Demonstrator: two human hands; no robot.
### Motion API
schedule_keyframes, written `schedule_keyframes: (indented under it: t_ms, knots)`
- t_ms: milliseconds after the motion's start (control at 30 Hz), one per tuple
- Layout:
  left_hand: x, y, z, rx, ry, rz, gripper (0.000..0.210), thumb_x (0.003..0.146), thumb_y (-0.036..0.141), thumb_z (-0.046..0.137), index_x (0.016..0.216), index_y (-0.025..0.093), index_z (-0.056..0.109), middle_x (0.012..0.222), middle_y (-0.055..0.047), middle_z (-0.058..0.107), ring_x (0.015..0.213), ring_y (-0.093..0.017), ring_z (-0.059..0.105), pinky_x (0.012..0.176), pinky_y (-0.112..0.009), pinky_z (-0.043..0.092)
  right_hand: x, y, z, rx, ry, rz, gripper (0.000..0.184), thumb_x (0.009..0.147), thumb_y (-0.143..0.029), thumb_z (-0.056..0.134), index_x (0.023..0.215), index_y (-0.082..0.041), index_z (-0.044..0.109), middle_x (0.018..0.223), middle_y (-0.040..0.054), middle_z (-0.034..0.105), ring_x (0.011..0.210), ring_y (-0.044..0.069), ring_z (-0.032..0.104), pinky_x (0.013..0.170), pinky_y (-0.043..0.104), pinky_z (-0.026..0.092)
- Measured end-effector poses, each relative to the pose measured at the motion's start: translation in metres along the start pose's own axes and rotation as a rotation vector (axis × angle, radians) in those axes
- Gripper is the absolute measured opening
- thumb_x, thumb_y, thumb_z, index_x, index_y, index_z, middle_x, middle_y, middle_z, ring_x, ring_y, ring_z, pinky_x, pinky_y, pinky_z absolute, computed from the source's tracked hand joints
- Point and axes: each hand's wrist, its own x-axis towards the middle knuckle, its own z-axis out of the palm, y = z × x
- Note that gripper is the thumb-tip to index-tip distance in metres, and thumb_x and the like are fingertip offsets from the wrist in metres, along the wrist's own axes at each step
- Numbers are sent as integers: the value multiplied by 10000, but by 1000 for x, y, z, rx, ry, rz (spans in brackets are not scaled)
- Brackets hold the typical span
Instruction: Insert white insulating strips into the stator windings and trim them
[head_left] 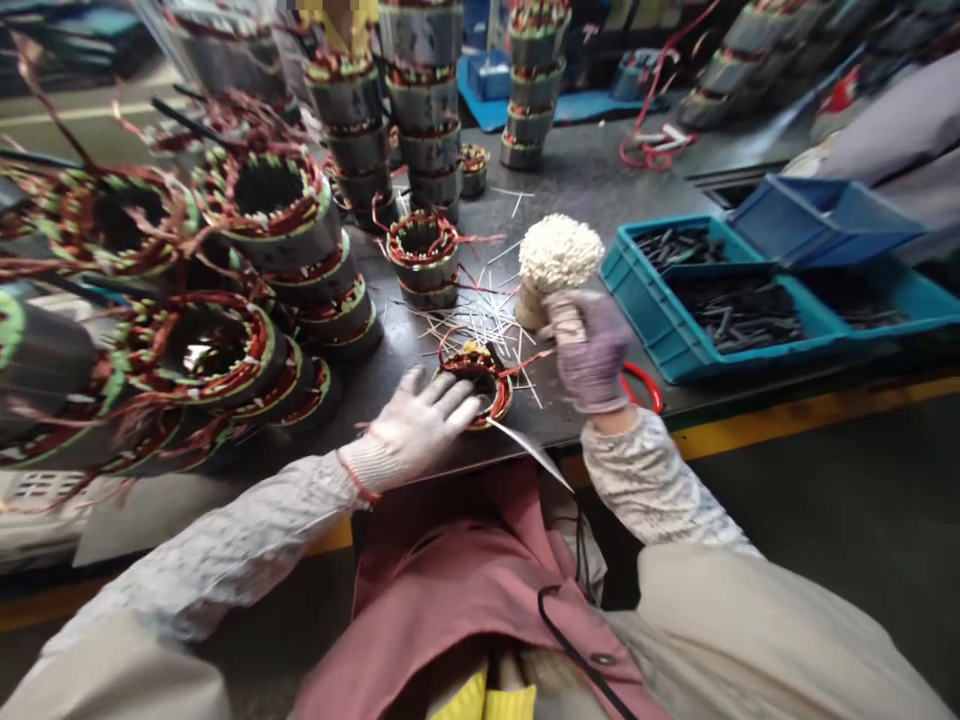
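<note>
Stator [502, 396] near bench [585, 180] edge; knock and snag risks.
Left hand [416, 420]: fingers loosely spread over the stator, no firm grip evident. Right hand [592, 350]: curled beside the stick bundle [561, 250]; cannot tell what it holds. A wrist bump could topple the bundle onto loose sticks [491, 318]; a sleeve [637, 465] catching the jutting white strip [529, 450] might dislodge it.

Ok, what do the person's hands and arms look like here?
The left hand wears a whitish knit glove with a reddish cuff edge; the right hand, a purplish glove. Both forearms have pale, mottled oversleeves, with beige sleeves above.
</note>
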Motion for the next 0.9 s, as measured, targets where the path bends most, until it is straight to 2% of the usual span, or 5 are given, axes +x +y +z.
schedule_keyframes:
  t_ms: [100,267,500,600,900]
  knots:
    - [-2,-26,-2,36,-56,101,243,939,213,569,1150,223,688,1149,-75,729,1035,-246,665,746,-335,517,29,21,-21,-511,180,-274,314,885,-347,602,1108,-127,632,1211,191,571,1106,265,539,970,464,454]
    - [5,-36,13,-185,16,135,252,905,405,643,1106,274,720,980,-19,765,916,-192,652,720,-275,510,53,30,-20,-909,-24,-231,429,835,-413,678,1174,-151,675,1331,172,531,1185,326,423,1024,572,336]
    - [1,15,15,-76,53,-118,281,934,373,594,1124,197,701,953,-66,754,844,-222,643,692,-329,531,43,37,-14,-1020,5,-352,361,891,-446,573,1120,-188,680,1280,128,573,1193,310,383,1026,578,271]
    - [-4,15,10,-151,-29,-153,326,909,365,638,1195,213,675,1056,-76,743,944,-222,639,803,-343,540,50,40,-11,-1011,-8,-346,320,927,-396,502,952,-159,716,1150,127,644,1126,297,436,981,574,305]
    - [-13,2,11,-418,-42,-207,337,904,248,620,1235,271,676,1203,-30,715,1195,-260,558,978,-413,493,48,27,-16,-965,-101,-259,420,966,-432,478,1052,-94,712,1239,176,635,1209,335,468,980,607,294]
